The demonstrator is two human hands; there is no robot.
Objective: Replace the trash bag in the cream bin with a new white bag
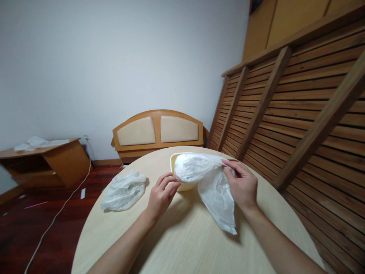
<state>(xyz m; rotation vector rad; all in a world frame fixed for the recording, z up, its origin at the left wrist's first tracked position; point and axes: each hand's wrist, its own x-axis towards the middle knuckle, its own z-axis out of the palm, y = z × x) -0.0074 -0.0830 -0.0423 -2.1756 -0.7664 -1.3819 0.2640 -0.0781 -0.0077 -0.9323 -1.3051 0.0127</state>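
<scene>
Cream container point(172, 163) at far middle of round table point(182, 236). White plastic bag point(196, 169) bunched over container top, loose tail hanging down in front of container, toward right. Left hand point(162, 194) at container's left front edge, fingers pinched together on bag edge. Right hand point(242, 184) just right of container, fingers clamped on bag film. Crumpled bag point(124, 190) left of container, lying apart, untouched.
</scene>
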